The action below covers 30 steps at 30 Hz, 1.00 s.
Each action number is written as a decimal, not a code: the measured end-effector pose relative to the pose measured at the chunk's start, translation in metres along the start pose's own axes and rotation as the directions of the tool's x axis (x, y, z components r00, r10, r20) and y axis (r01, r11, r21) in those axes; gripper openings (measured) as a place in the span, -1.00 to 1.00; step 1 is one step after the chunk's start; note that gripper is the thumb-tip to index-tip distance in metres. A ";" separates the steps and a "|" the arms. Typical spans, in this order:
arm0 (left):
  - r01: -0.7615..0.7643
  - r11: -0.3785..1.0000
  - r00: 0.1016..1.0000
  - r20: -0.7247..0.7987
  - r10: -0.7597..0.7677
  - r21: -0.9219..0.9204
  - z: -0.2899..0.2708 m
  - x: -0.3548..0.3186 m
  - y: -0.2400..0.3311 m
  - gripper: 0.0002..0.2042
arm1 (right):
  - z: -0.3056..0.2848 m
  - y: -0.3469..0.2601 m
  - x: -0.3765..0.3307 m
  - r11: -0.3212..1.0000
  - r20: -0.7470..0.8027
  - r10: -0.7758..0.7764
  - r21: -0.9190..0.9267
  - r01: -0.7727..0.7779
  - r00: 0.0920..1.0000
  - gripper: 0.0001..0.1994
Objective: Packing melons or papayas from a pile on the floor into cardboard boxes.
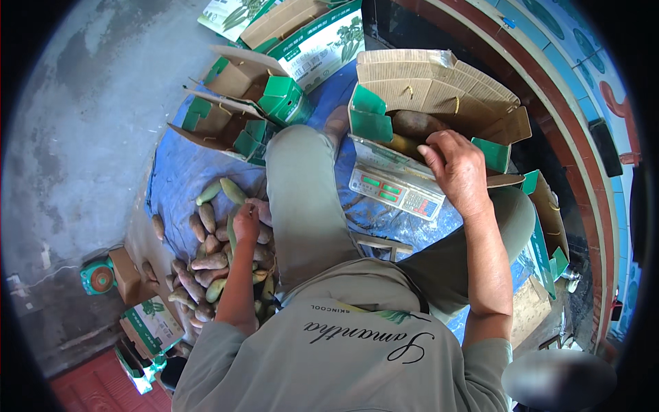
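My left hand (247, 221) reaches down beside my left leg into a pile of long brown and green tubers (206, 264) on a blue tarp (175, 175); its fingers curl on one tuber at the pile's top. My right hand (456, 168) rests at the near rim of an open cardboard box (439, 89) that stands on a weighing scale (395, 187). Its fingers are bent over the edge, next to brown tubers (415, 127) lying inside the box. Whether that hand holds anything is hidden.
Several open green-and-white cartons (240, 103) stand at the back left on the tarp. More flat cartons (147, 326) and a teal tape dispenser (98, 277) lie at lower left. A folded carton (546, 226) stands at my right. Grey concrete floor (75, 123) spreads to the left.
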State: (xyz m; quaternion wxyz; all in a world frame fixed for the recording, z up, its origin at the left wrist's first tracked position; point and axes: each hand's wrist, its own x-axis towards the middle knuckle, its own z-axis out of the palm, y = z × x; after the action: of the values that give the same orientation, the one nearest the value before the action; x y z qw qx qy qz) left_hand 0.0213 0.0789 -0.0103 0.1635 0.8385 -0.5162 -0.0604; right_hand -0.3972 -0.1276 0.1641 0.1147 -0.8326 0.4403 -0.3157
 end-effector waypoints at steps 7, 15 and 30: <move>0.246 0.967 0.933 0.256 -0.253 0.059 0.029 -0.048 -0.033 -0.84 | 0.002 0.002 0.000 1.000 -0.021 -0.005 0.027 0.006 1.000 -0.85; 0.321 0.925 0.875 0.310 -0.372 0.204 0.055 -0.081 -0.066 -0.78 | 0.006 0.003 -0.001 1.000 -0.034 -0.011 0.004 0.011 0.999 -0.87; 0.387 0.909 0.815 0.403 -0.415 0.153 0.061 -0.109 -0.068 -0.69 | 0.014 0.002 -0.004 0.999 0.008 -0.016 -0.028 0.016 1.000 -0.90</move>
State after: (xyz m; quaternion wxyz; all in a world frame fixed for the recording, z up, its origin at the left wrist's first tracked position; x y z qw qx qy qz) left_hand 0.0126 0.1904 -0.0974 0.0031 0.8993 -0.3526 -0.2589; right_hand -0.3919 -0.1267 0.1507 0.1019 -0.8389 0.4375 -0.3074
